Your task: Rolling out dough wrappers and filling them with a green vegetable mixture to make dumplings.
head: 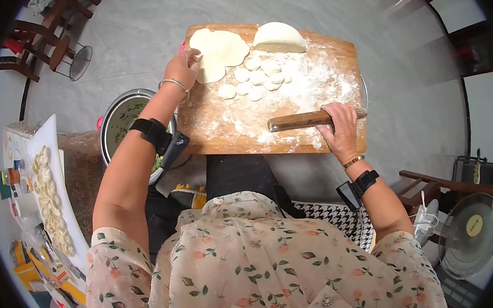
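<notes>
A floured wooden board (209, 126) lies before me. At its far left, the fingers of my left hand (182, 70) are at the edge of flat, overlapping rolled dough wrappers (220, 47). Whether they pinch the dough is unclear. My right hand (340, 125) grips a wooden rolling pin (296, 121) by its right end, near the board's right front corner. Several small dough pieces (258, 78) lie grouped in the middle. Behind them rests a large half-round lump of dough (280, 38).
Left of the board stands a metal pot (105, 139) with chopped green filling (128, 120). Farther left, a white tray (62, 177) bears rows of filled dumplings (48, 200). An electric fan (470, 234) stands at lower right. Wooden chairs (53, 39) are at upper left.
</notes>
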Demonstrator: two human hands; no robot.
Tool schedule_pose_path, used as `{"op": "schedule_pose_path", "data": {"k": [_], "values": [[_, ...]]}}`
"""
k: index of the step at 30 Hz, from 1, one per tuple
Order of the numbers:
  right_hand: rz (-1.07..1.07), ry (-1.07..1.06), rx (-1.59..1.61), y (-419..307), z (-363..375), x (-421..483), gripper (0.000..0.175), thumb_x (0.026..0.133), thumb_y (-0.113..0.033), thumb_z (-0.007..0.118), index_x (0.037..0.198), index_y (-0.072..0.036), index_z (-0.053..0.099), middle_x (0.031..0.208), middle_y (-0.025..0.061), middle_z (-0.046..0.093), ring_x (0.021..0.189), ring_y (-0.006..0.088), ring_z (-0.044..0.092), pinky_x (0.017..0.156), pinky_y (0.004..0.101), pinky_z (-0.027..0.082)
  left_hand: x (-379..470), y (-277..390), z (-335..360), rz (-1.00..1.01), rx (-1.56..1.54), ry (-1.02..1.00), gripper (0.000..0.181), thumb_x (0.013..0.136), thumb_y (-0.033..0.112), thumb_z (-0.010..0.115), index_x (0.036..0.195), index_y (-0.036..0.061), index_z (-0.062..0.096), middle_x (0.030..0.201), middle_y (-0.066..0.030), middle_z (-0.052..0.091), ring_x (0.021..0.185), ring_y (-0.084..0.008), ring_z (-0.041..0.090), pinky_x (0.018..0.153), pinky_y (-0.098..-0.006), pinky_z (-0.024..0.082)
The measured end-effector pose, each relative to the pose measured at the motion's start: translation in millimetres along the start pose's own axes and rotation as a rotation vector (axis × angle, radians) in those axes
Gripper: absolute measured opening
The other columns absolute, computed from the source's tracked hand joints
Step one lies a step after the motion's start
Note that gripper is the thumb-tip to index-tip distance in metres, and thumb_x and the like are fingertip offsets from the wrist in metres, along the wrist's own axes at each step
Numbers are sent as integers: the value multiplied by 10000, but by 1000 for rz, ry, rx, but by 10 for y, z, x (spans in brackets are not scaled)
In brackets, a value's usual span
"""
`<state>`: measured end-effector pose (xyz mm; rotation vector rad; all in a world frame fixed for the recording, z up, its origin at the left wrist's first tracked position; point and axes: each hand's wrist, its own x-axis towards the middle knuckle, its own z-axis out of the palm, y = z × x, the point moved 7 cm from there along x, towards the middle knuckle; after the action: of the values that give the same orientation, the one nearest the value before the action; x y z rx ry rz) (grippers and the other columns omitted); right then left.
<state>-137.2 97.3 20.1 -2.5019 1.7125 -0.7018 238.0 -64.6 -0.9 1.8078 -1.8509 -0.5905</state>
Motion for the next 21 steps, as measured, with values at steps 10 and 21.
{"op": "schedule_pose_path", "data": {"k": [10, 21], "values": [[25, 1, 29, 56, 3, -34, 483, 726, -223, 732, 1157, -103, 550, 1135, 76, 566, 1151, 283, 487, 1064, 513, 272, -611, 1050, 689, 236, 93, -193, 309, 786, 116, 681, 1076, 20, 629, 1072, -178, 592, 1002, -347, 586, 885, -386, 484], [30, -16, 14, 77, 7, -50, 483, 713, -224, 744, 1141, -101, 556, 1127, 79, 564, 1152, 290, 485, 1065, 511, 283, -497, 1551, 1231, 638, 339, -161, 529, 895, 290, 583, 1345, 36, 469, 1433, -197, 392, 1359, -396, 304, 1137, -430, 248]]}}
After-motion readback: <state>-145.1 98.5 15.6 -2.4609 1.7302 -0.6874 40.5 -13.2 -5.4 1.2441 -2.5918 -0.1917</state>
